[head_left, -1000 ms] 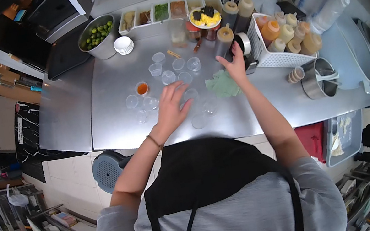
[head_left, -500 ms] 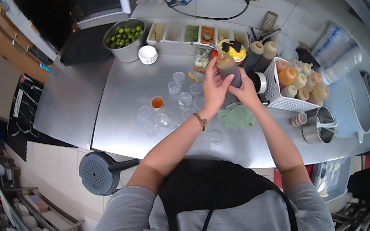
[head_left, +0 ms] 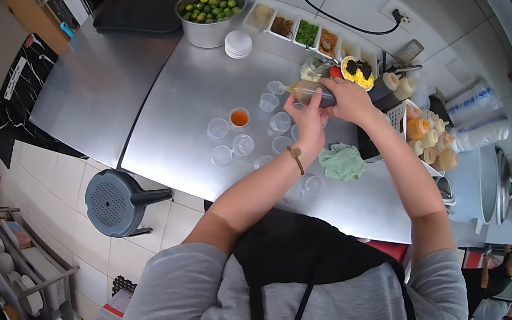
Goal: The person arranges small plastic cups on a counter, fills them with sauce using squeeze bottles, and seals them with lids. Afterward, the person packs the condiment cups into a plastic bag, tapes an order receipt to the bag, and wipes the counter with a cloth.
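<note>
Both hands hold a squeeze bottle [head_left: 307,91] with dark contents, tilted almost flat, its nozzle pointing left over the small clear cups. My left hand [head_left: 308,118] wraps the bottle's middle from below. Around its base end is my right hand [head_left: 348,100]. Beneath and left of the nozzle stand several clear plastic cups [head_left: 268,102]. One cup [head_left: 239,118] farther left contains orange sauce. A crumpled green cloth [head_left: 342,162] lies on the steel table [head_left: 178,132], just below my hands.
A pot of green limes [head_left: 212,29], stacked white dishes [head_left: 238,44] and a row of topping containers [head_left: 306,33] line the back. On the right is a white basket of sauce bottles [head_left: 422,133]. A grey stool [head_left: 117,202] stands left. Another person [head_left: 495,276] is at lower right.
The view has turned. My hands have come together on the bottle, which was standing on the table, then held upright; now it is tipped over toward the cups.
</note>
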### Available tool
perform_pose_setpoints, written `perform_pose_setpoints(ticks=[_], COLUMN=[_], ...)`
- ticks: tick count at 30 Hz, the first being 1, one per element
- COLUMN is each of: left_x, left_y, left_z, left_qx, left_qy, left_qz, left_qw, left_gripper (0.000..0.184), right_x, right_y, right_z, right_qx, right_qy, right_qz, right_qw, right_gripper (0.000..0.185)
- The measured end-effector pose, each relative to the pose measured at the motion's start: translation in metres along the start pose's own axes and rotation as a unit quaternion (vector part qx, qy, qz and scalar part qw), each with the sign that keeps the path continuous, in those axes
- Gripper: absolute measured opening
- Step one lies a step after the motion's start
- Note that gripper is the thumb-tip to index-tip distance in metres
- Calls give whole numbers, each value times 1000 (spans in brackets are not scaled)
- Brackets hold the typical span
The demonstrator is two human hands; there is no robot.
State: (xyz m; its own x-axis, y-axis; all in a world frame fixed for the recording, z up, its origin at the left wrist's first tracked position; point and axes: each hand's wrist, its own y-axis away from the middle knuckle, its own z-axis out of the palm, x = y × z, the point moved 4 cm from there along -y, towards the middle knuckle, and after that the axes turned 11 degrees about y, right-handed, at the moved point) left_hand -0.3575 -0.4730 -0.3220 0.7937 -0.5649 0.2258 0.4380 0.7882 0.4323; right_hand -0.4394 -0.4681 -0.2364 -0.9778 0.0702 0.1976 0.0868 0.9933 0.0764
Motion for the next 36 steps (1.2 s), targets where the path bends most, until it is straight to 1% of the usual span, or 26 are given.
perform_pose_setpoints(ticks=[1, 3, 4, 6, 7, 9, 10, 12, 15, 19, 21, 25, 27, 30, 36], left_x=[0, -1, -2, -4, -3, 0, -1, -2, -1, 1, 1, -1, -2, 3, 6], left_y=[-4, -13, -19, -29, -31, -32, -35, -41, -43, -40, -40, -40, -43, -36, -35], left_z=[-1, -6, -7, -12, -12, -13, -16, -19, -19, -20, -21, -23, -26, -21, -23], left_qx=[1, 44, 45, 64, 66, 79, 81, 68, 51, 71, 58, 65, 68, 81, 71], left_qy=[4, 69, 72, 131, 132, 148, 149, 161, 175, 167, 169, 177, 187, 189, 189], left_qz=[0, -19, -19, -27, -28, -29, -30, -35, -41, -47, -50, -57, -63, -60, -56], left_qw=[1000, 996, 996, 989, 989, 985, 985, 984, 982, 982, 983, 980, 978, 977, 978], left_gripper=[69, 62, 62, 52, 52, 36, 36, 24, 21, 23, 25, 25, 26, 26, 26], right_x=[-2, -12, -15, -23, -26, -32, -33, -36, -39, -43, -46, -48, -48, -52, -57], right_y=[-7, -19, -25, -35, -39, -46, -49, -53, -58, -61, -60, -59, -60, -59, -58], right_z=[-2, -3, -3, -3, -5, -4, -3, -1, -1, -3, -5, -7, -3, -8, -12], right_qx=[-2, -10, -12, -26, -28, -87, -89, -79, -88, -93, -123, -127, -118, -115, -125], right_qy=[3, 82, 84, 117, 118, 142, 142, 151, 166, 164, 170, 170, 185, 177, 181], right_qz=[-2, -44, -45, -50, -50, -54, -54, -80, -87, -86, -83, -78, -99, -94, -90], right_qw=[1000, 996, 995, 991, 991, 985, 984, 982, 978, 978, 974, 974, 971, 973, 971], right_gripper=[62, 47, 47, 39, 39, 45, 45, 40, 37, 35, 33, 31, 26, 26, 27])
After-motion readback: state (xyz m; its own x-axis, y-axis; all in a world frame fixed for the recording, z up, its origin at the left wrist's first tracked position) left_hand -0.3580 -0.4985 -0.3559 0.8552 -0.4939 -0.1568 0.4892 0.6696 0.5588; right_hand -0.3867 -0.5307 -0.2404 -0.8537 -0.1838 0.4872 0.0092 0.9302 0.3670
